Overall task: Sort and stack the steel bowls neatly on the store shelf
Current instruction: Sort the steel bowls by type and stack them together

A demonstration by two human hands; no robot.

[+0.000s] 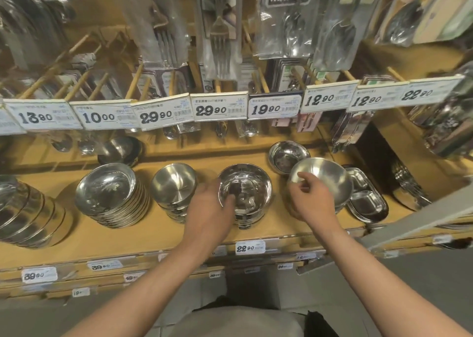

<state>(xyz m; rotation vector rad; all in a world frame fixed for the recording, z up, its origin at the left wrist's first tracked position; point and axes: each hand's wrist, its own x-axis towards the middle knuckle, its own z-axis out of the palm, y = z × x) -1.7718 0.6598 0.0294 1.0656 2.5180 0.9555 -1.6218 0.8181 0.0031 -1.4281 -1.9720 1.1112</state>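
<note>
- left hand (210,208) reaching forward, thumb hooked over a bowl rim, fingers curled round outside
- right hand (312,198) raised, fingers pinching another rim

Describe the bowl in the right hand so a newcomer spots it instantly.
Find the wooden shelf below the row of price tags. The right hand grips a matte steel bowl at its rim. Unlike the stacked, upright bowls alongside, it is tilted, its outside showing.
</note>
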